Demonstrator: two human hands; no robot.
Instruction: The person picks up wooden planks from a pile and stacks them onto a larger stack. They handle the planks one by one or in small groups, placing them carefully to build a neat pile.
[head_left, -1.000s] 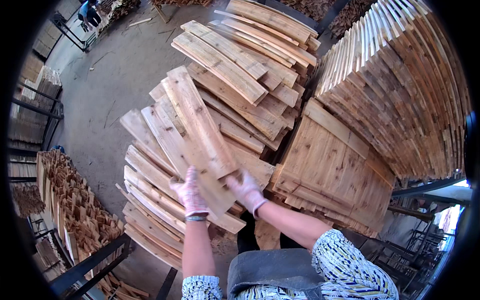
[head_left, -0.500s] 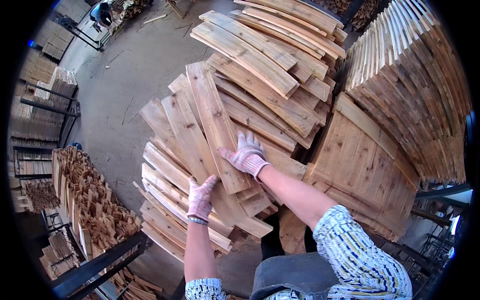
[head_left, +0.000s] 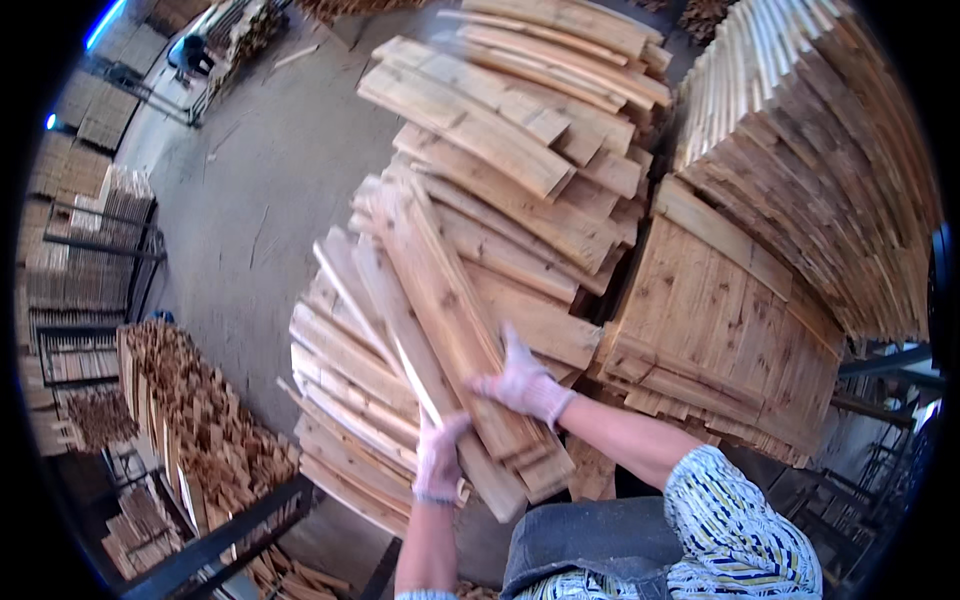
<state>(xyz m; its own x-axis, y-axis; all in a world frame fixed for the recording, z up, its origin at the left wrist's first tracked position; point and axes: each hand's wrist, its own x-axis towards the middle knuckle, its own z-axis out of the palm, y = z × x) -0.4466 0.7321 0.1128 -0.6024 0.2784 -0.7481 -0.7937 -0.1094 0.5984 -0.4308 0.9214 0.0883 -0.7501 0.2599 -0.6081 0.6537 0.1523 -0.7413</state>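
The floor (head_left: 280, 170) runs along the far left of the pile (head_left: 500, 200), a broad spread of loose planks fanned out in overlapping layers. The tall stack (head_left: 810, 190) rises just right of the pile, its long pieces packed tight, with pale ends toward the top. Near the foot of that stack, and right of the pile across a narrow dark gap, is the low stack (head_left: 720, 310), with a flat, knotty top and one strip lying along its far edge. Well left of the pile stands the heap (head_left: 205, 410), crowded with short brown ends. A co-worker (head_left: 190, 58) bends over, far beyond the pile to the left. The boards (head_left: 450, 300) lie overlapped and slanting across the near part of the pile, their close ends reaching toward the apron (head_left: 590, 540), which is dark and just on the near side of the pile. Over the pile, the right hand (head_left: 523, 383), gloved, rests at the boards' right edge, thumb spread from the fingers and laid across the top face; how hard it grips, I cannot tell. At the boards' left edge, the left hand (head_left: 440, 455), also gloved, has its thumb raised beside the wood; its fingers are blurred and partly hidden, so whether they pinch cannot be told.
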